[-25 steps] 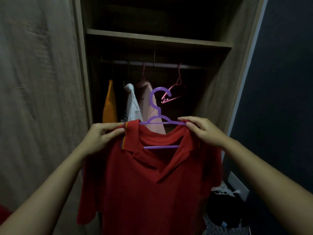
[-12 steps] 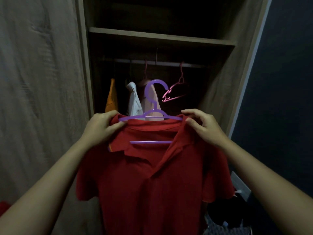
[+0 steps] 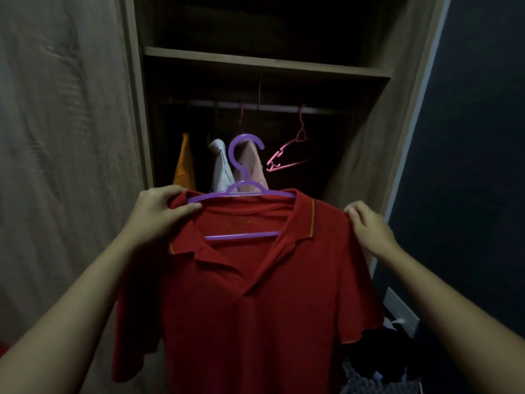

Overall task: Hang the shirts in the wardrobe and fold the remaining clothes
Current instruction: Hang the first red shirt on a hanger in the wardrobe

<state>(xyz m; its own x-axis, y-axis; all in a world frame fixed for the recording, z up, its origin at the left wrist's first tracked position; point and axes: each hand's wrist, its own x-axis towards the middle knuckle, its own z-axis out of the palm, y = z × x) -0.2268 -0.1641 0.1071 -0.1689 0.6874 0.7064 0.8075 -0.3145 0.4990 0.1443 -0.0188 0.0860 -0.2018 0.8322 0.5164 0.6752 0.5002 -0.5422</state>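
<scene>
A red polo shirt [image 3: 255,302] hangs on a purple hanger [image 3: 241,169] that I hold up in front of the open wardrobe [image 3: 267,62]. My left hand [image 3: 159,211] grips the shirt's left shoulder together with the hanger's arm. My right hand [image 3: 369,226] pinches the fabric at the right shoulder seam, out past the collar. The hanger's hook stands upright, below the metal rail [image 3: 267,106] and apart from it.
On the rail hang an orange garment [image 3: 184,163], a white shirt [image 3: 221,166], a pale pink shirt [image 3: 252,166] and an empty pink hanger [image 3: 289,155]. A wooden door [image 3: 62,137] stands at left. Dark clothes [image 3: 377,354] lie low at the right.
My right hand slid outward from the collar to the shoulder seam, spreading the shirt over the hanger. The hanger and shirt shifted slightly left and now sit squarer.
</scene>
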